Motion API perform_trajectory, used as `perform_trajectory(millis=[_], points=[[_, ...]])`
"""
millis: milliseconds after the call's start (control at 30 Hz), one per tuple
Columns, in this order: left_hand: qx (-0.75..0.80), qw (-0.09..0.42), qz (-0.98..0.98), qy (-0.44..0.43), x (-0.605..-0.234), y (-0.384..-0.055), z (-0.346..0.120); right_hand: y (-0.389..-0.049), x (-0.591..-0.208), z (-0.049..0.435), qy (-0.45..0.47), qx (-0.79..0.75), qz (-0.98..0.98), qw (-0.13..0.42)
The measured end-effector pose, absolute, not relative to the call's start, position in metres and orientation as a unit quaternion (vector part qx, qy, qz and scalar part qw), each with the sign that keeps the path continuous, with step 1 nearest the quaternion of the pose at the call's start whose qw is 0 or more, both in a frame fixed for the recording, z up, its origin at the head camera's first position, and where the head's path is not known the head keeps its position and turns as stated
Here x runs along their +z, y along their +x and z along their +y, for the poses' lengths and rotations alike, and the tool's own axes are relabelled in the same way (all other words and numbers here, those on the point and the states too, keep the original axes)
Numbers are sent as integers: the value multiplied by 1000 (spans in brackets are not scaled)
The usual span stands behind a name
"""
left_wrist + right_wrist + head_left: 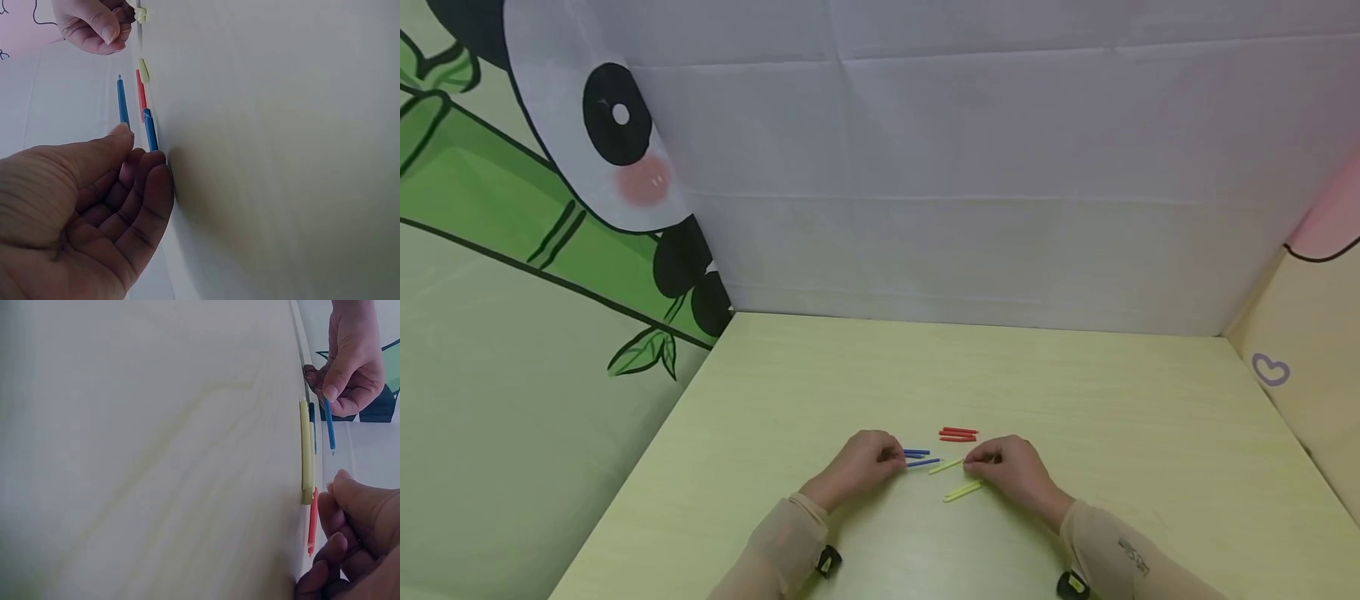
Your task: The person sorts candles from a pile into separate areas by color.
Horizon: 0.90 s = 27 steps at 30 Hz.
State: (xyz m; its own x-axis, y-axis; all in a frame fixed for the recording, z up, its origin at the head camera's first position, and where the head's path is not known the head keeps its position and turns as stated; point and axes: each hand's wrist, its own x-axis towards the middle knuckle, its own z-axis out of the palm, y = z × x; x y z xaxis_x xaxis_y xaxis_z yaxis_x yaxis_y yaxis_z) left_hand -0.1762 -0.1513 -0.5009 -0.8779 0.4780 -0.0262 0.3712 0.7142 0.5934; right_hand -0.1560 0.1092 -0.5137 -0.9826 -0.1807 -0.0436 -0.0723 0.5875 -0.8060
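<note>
My left hand (867,462) pinches a slim blue candle (122,100) between thumb and fingers, its thin wick-like tip pointing away from the hand. Other blue candles (917,452) lie on the table right by those fingers. Across from it, my right hand (1017,468) has loosely curled fingers, with nothing visible between thumb and forefinger in the right wrist view. A yellow candle (946,467) lies with one end at the right fingertips. More yellow candles (962,492) lie side by side just below, partly overlapped by that hand.
Several red candles (958,435) lie together beyond the hands. The pale wooden table (820,367) meets a white cloth wall (970,258) at its back edge. A printed panda and bamboo panel (550,350) stands at the left, a cream panel (1307,350) at the right.
</note>
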Motion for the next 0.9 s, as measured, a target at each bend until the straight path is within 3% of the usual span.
perform_trajectory(millis=[900], points=[[289, 82, 923, 240, -503, -185, -160, -151, -517, 125, -72, -444, 891, 67]])
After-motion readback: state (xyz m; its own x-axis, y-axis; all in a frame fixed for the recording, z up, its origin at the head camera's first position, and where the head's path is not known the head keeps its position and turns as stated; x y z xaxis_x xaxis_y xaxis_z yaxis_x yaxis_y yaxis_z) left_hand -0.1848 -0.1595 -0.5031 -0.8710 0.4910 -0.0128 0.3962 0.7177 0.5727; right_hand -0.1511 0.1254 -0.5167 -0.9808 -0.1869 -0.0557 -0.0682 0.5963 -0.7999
